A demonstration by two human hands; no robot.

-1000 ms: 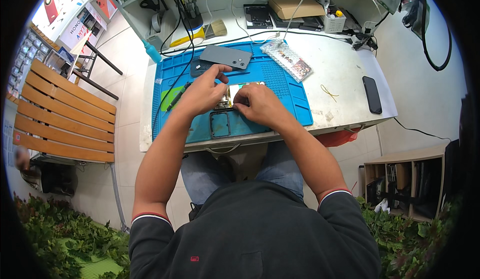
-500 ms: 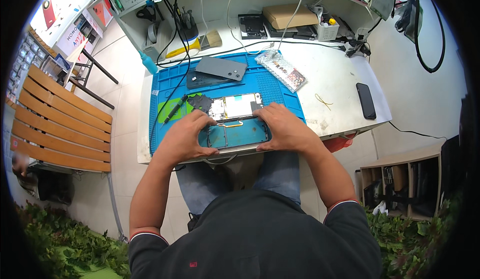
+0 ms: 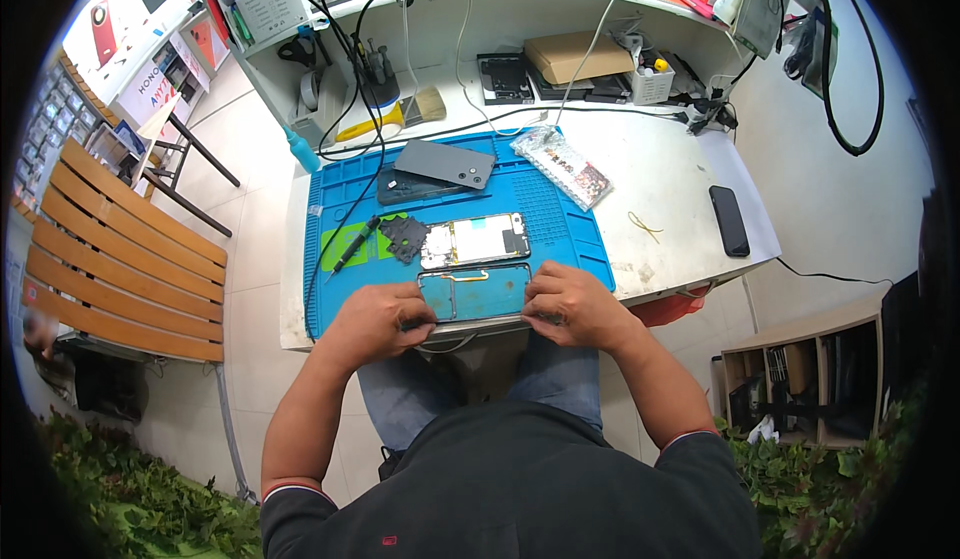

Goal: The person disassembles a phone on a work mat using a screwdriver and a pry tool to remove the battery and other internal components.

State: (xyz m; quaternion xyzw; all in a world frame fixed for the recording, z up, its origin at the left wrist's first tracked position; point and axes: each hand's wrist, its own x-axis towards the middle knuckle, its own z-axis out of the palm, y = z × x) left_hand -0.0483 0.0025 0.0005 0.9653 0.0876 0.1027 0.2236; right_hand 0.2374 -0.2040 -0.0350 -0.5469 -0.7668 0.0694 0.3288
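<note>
My left hand [image 3: 380, 324] and my right hand [image 3: 572, 304] pinch the two short ends of a thin, dark phone frame [image 3: 452, 299]. The blue mat shows through its opening, and an orange flex cable [image 3: 465, 278] runs along its far side. Just beyond the frame lies an opened phone body [image 3: 476, 242] with white and silver innards facing up. A dark, jagged-edged part [image 3: 403, 239] sits at its left, partly over a green pad [image 3: 385, 250]. A black-and-green screwdriver [image 3: 353, 247] rests slantwise on that pad.
On the blue mat [image 3: 545, 229], a grey phone back cover [image 3: 445, 164] leans over another dark phone part. A bubble-wrap packet [image 3: 562, 169] overlaps the mat's right edge. Farther right are a yellow tie [image 3: 645, 227] and a black phone [image 3: 729, 221]. Black cables [image 3: 375, 149] hang over the mat's left side.
Both hands have come nearer to my body, and the frame has moved slightly the same way. My fingers have gone from spread around the frame to pinching its ends.
</note>
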